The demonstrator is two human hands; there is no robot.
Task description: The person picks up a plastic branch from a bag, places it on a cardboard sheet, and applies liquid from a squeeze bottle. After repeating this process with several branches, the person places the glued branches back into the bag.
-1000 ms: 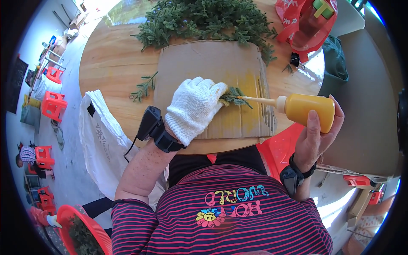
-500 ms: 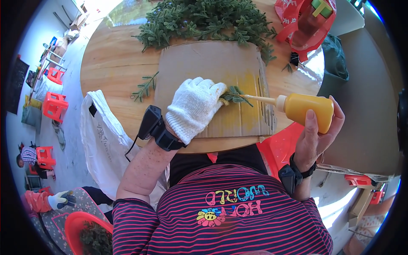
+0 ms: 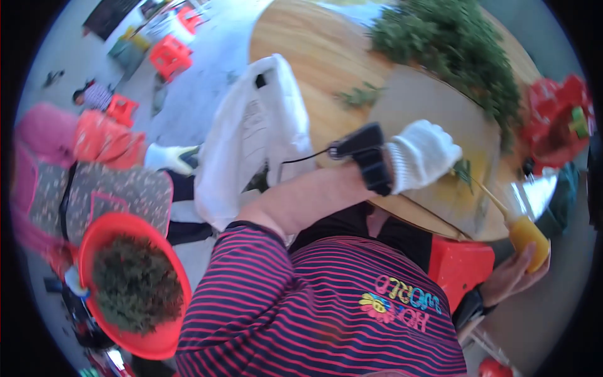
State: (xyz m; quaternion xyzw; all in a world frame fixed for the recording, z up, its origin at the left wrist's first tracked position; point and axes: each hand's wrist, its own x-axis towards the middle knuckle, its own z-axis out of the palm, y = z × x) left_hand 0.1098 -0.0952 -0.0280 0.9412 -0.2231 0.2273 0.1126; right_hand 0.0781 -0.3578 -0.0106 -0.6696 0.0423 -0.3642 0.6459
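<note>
My left hand (image 3: 426, 154), in a white knit glove, pinches a small green conifer sprig (image 3: 463, 174) above a sheet of cardboard (image 3: 408, 103) stained yellow. Bare fingers of my right hand (image 3: 516, 274) wrap around a yellow squeeze bottle (image 3: 526, 240). Its long thin nozzle points at the sprig; blur hides whether the tip touches it. Beyond the cardboard lies a big heap of conifer sprigs (image 3: 452, 53). One loose sprig (image 3: 361, 96) rests on the wooden table (image 3: 308, 53), left of the cardboard.
A white sack (image 3: 217, 151) hangs open left of the table. Near it a person in an apron (image 3: 122, 188) holds a red basin (image 3: 179, 261) of green sprigs. A red bag (image 3: 553, 113) sits at the table's right; red stools (image 3: 169, 58) stand farther off.
My view has swung left, so the table shifts right and the person with the red basin shows more fully. My hands keep hold of the sprig and the bottle.
</note>
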